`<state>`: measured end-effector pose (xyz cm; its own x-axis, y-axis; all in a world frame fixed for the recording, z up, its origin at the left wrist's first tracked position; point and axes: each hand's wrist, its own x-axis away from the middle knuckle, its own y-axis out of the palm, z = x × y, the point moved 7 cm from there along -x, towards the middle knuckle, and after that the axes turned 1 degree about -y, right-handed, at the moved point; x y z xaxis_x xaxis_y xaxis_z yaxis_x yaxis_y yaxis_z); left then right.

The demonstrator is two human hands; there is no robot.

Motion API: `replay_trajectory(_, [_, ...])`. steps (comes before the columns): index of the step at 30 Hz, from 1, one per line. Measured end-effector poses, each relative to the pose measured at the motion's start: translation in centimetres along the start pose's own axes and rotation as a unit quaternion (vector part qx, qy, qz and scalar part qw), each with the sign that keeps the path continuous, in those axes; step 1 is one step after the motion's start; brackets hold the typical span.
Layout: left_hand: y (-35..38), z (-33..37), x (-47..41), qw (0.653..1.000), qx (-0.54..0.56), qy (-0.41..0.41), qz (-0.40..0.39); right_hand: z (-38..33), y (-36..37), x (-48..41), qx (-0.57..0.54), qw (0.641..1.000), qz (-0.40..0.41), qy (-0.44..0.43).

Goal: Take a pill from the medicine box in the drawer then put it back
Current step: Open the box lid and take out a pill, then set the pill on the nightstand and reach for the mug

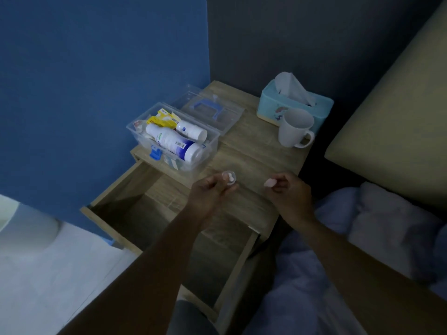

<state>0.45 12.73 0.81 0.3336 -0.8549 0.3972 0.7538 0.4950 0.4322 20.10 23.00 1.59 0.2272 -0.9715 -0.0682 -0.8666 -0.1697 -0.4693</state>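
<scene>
The clear plastic medicine box point(210, 151) stands open on the nightstand top, holding white bottles point(174, 142) and yellow packets. Its clear lid point(212, 110) with a blue handle lies behind it. My left hand point(210, 193) grips a small clear pill container point(229, 177) with pale pills inside, over the nightstand's front edge. My right hand point(290, 192) is a little to the right, fingers pinched on a small pale pink piece point(269, 183), likely the container's cap. The wooden drawer point(108, 204) below is pulled out and looks bare inside.
A white mug point(294, 129) and a light blue tissue box point(290, 105) stand at the back right of the nightstand point(254, 153). A bed with pale blue bedding point(362, 226) lies right. A blue wall is left, white floor lower left.
</scene>
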Motion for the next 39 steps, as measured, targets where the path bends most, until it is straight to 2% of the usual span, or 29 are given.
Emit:
replay_trajectory(3, [0.1, 0.3, -1.3, 0.99, -0.13, 0.025, 0.038, 0.1, 0.4, -0.5, 0.018, 0.999, 0.011, -0.029])
replay_trajectory(6, [0.3, 0.9, -2.6, 0.96, -0.262, 0.041, 0.089, 0.4, 0.9, -0.9, 0.047, 0.998, 0.011, -0.039])
replay_trajectory(10, [1.4, 1.6, -4.0, 0.922, -0.36, 0.102, 0.095, 0.9, 1.0, -0.2, 0.097, 0.992, 0.054, -0.069])
replay_trajectory(15, [2.2, 1.4, -5.7, 0.906, -0.389, 0.122, 0.117, 1.5, 1.5, 0.2, 0.094, 0.99, 0.079, -0.064])
replay_trajectory(21, [3.4, 1.2, -7.5, 0.882, -0.427, 0.132, 0.153, 2.0, 1.7, -0.2, 0.093, 0.991, 0.07, -0.065])
replay_trajectory(26, [3.2, 0.9, -8.2, 0.85, -0.471, 0.132, 0.195, 1.6, 1.9, -0.1, 0.094, 0.984, 0.086, -0.124])
replay_trajectory(31, [3.4, 0.9, -8.0, 0.819, -0.521, 0.135, 0.198, 1.1, 1.9, -0.1, 0.114, 0.974, 0.098, -0.169])
replay_trajectory(35, [2.7, 0.9, -7.0, 0.825, -0.526, 0.161, 0.129, 0.9, 1.9, 0.1, 0.107, 0.977, 0.094, -0.161])
replay_trajectory(36, [2.2, 0.8, -6.5, 0.812, -0.547, 0.165, 0.119, 0.8, 1.8, 0.2, 0.11, 0.976, 0.096, -0.16])
replay_trajectory(37, [1.6, 0.8, -6.0, 0.784, -0.584, 0.176, 0.115, 0.7, 1.8, 0.2, 0.113, 0.976, 0.099, -0.157])
replay_trajectory(39, [0.8, 0.3, -4.9, 0.701, -0.678, 0.202, 0.09, 0.7, 1.6, 0.2, 0.109, 0.979, 0.103, -0.141])
